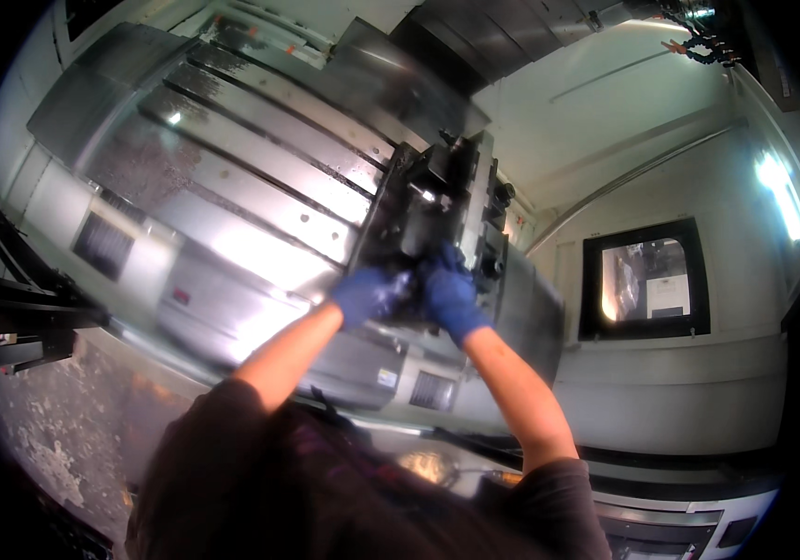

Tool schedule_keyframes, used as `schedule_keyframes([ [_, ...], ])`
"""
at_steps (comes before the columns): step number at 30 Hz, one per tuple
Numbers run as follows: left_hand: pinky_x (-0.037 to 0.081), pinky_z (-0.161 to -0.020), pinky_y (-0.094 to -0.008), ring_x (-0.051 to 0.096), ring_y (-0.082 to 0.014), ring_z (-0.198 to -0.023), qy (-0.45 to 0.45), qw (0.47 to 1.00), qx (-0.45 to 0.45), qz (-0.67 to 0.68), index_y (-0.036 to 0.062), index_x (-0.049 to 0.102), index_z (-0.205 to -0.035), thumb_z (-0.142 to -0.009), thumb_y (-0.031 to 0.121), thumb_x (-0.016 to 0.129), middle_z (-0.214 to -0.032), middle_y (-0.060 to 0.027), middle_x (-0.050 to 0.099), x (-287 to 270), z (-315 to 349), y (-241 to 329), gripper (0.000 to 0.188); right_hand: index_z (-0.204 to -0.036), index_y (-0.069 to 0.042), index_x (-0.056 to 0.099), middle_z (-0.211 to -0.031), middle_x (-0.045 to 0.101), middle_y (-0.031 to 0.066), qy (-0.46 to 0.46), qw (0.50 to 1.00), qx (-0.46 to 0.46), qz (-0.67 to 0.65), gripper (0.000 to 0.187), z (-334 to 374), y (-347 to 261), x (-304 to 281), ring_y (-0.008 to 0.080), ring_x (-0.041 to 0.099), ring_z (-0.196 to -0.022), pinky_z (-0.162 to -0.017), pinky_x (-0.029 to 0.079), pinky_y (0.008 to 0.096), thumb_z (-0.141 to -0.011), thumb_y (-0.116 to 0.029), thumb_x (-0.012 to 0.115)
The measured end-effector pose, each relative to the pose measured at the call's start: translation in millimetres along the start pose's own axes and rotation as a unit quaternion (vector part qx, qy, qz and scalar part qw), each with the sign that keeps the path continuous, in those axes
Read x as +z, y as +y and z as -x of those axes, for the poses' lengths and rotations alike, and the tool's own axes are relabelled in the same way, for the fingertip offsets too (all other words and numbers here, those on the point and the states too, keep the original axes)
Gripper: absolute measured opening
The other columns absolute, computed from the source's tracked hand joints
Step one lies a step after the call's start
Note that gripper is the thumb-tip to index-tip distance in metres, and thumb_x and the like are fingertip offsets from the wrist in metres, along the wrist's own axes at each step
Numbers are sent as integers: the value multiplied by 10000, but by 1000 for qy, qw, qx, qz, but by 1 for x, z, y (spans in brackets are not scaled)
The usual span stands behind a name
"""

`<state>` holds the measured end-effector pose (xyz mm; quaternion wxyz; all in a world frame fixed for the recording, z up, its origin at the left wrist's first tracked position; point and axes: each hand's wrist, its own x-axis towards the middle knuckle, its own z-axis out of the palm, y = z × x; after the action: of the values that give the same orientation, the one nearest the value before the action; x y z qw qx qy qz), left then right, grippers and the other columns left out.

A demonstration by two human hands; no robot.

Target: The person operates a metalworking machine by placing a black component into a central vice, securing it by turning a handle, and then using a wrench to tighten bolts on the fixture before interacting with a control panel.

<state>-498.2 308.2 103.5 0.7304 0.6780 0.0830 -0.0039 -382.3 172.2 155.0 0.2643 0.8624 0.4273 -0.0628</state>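
Both arms reach forward to a dark fixture (423, 210) that looks like a machine vise, mounted at the right end of a slotted metal machine table (260, 173). My left hand (365, 295), in a blue glove, is at the near left side of the fixture; a small shiny spot shows by its fingertips. At the near right side, my right hand (453, 297), also gloved in blue, touches or almost touches the dark metal. Motion blur and shadow hide the fingers of both hands, so what they hold, if anything, does not show.
Light machine walls enclose the table. A window (647, 280) is set in the right wall, with a bright lamp (781, 196) farther right. A curved pipe (624, 177) runs along the back right. Dark knobs (503, 194) stick out from the fixture's right side.
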Motion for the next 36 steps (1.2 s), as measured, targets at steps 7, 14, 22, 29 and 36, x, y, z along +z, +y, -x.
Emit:
schedule_keyframes([
  [7,501,-773,-373,630,-355,-870,49,930,272,-242,63,640,-1101,-876,235,628,-914,-181,666,8,-27,-36,284,-1203,-208,581,-1419,424,64,-33,999,7,-21,527,-5,3,1,299,220,-1421,-1088,340,450,-695,-248,717],
  [14,497,-737,-402,632,-372,-823,5,992,23,-125,66,652,-1056,-921,327,560,-877,-179,674,11,-17,-37,308,-1193,-205,592,-1417,435,72,-17,1000,6,-19,522,-1,0,-3,292,205,-1430,-1095,336,433,-689,-231,726],
  [22,523,-760,-418,649,-332,-849,61,927,294,-227,78,678,-1039,-903,275,593,-912,-167,677,-4,-17,-20,254,-1212,-175,592,-1427,426,108,6,1000,-3,-4,492,3,0,-1,345,250,-1395,-1141,204,471,-732,-256,657],
  [29,495,-704,-340,621,-229,-773,-79,980,126,-135,60,615,-1097,-927,223,561,-846,-114,645,3,-19,-29,242,-1236,-156,581,-1434,423,139,10,1000,-20,-20,522,-4,3,5,368,225,-1406,-1166,118,490,-739,-299,649],
  [36,481,-634,-442,616,-364,-721,-33,935,232,-266,45,655,-851,-852,248,570,-827,-206,647,9,-40,-38,219,-1273,-182,562,-1463,396,138,40,999,-6,-33,519,-9,5,25,370,159,-1439,-1174,48,493,-777,-318,636],
])
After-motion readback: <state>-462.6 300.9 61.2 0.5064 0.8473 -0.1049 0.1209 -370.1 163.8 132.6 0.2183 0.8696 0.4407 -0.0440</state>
